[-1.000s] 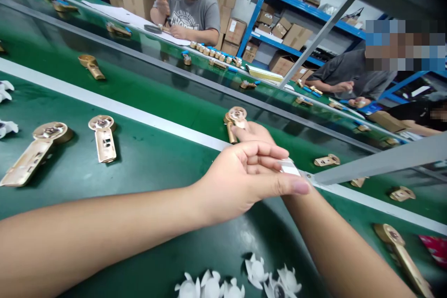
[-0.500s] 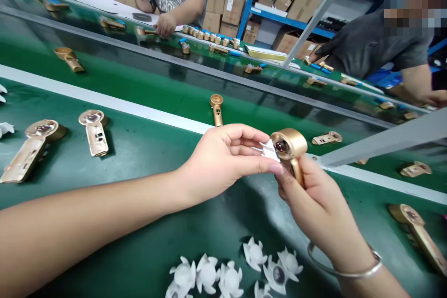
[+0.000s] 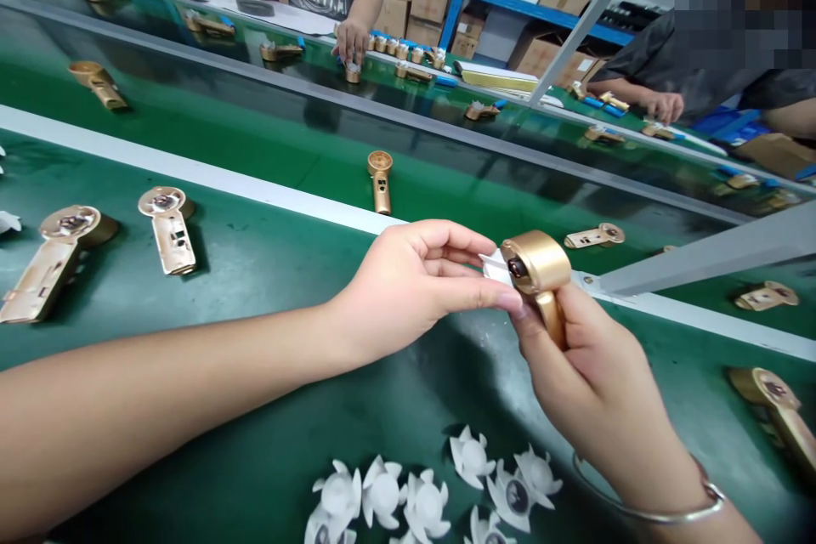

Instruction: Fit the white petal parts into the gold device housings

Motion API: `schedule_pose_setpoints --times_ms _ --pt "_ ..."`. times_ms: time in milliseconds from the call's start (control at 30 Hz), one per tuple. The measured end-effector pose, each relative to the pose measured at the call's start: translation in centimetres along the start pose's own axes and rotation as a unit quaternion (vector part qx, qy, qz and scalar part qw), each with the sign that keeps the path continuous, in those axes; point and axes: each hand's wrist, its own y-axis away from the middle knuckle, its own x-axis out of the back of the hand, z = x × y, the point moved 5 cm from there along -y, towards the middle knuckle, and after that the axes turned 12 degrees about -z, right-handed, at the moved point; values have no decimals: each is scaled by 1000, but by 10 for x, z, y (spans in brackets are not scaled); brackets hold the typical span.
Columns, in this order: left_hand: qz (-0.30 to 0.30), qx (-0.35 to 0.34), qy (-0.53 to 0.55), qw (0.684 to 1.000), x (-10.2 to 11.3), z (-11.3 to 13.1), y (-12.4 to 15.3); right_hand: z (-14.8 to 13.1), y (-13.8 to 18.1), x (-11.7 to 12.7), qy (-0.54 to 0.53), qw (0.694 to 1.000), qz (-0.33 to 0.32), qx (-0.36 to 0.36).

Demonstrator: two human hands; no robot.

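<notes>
Two hands join a white fan blade to a gold housing above the green table.

The right hand (image 3: 590,382) grips the gold housing (image 3: 539,272) by its handle, head up. The left hand (image 3: 414,285) pinches the white fan blade (image 3: 494,266) between thumb and fingers, touching the housing's round opening. More white blades (image 3: 421,497) lie on the table (image 3: 268,272) near the person, and open gold shells (image 3: 167,221) lie to the left.

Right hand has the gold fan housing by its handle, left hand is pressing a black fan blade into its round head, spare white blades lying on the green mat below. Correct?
Not quite: the fan blade in the left hand is white, not black, as the head view shows. The rest holds: the right hand grips the gold fan housing by its handle, and spare white blades lie on the green mat below.
</notes>
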Motion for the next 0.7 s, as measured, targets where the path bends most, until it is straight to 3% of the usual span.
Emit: schedule_pose_setpoints --times_ms 233,467,700 --pt "-1 -1 56 998 -3 -1 -1 3 -2 -2 -9 999 -40 14" --pt "24 76 96 992 2 -12 0 0 -4 -1 89 992 -25 83" --pt "-14 107 9 994 4 -12 -3 3 -5 -2 15 996 -73 52"
